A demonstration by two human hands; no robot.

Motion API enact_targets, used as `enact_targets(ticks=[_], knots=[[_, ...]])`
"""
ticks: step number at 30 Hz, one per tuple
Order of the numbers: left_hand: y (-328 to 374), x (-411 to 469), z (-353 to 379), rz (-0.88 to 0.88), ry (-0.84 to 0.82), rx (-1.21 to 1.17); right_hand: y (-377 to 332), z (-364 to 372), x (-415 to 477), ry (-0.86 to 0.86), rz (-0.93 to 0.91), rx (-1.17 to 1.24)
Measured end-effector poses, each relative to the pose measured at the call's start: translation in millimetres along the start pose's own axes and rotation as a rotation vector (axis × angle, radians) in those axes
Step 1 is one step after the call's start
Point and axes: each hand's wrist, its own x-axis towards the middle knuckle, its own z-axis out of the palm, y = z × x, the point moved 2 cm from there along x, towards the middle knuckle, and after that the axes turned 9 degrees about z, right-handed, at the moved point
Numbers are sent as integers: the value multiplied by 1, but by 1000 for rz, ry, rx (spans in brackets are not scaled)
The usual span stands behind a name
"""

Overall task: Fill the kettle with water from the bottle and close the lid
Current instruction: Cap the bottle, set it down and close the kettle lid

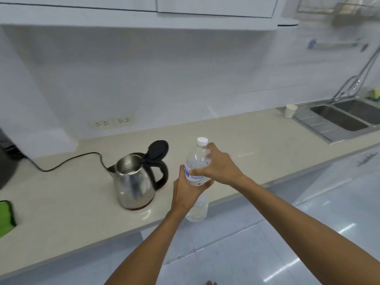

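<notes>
Both hands grip the bottle [197,161], just right of the kettle [133,179] on the table [61,212]: left hand [186,192] around its middle, right hand [218,167] near the cap [202,141]. We should steady it, then unscrew.

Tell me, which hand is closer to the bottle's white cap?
Right. The right hand grips the bottle high up, its fingers just below the white cap. The left hand holds the bottle lower, around the label.
</notes>
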Motion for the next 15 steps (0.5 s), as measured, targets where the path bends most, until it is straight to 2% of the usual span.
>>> enact_targets(ticks=[7,15], knots=[[-1,98,75,9,39,-10,41,-48,98,74,-59,22],[-21,191,117,1,85,23,68,-66,203,78,-119,10]])
